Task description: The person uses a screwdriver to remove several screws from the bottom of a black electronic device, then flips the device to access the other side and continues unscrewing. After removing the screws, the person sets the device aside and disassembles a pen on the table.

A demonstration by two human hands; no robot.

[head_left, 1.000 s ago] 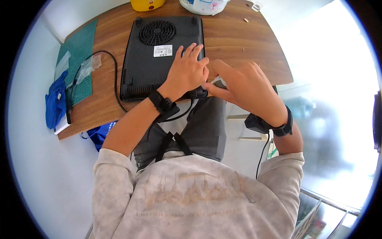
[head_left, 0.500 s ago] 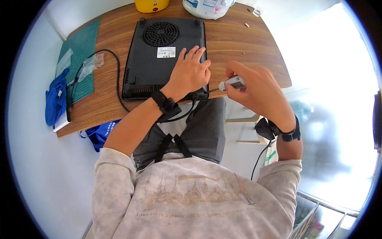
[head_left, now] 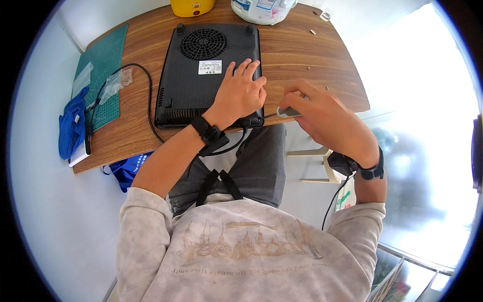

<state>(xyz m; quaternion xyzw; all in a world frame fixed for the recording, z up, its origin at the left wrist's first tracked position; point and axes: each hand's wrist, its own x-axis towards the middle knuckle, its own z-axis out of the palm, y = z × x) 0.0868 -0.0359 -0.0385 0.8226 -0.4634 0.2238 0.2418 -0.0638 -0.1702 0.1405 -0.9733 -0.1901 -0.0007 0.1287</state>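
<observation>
A black induction cooker (head_left: 188, 85) lies upside down at the table's near edge, its round fan grille facing up. My left hand (head_left: 240, 91) rests on its underside near the right edge, fingers spread. In my right hand (head_left: 322, 108) is a screwdriver with a grey handle (head_left: 288, 112), held sideways. Its thin shaft points left at the cooker's near right corner; whether the tip touches is too small to tell. The cooker's black power cord (head_left: 150, 95) leaves the near edge below my left wrist and loops over the table on the left.
At the back stand a yellow appliance (head_left: 192, 7) and a white appliance (head_left: 262, 11). On the left lie a green cutting mat (head_left: 107, 80), clear plastic wrapping (head_left: 115, 84) and a blue cloth bag (head_left: 73, 123). Small bits (head_left: 313, 32) dot the right side of the wooden table (head_left: 292, 55).
My right hand has turned over the screwdriver handle, covering more of it, and its wrist has shifted slightly right. My left hand and the cooker have stayed in place.
</observation>
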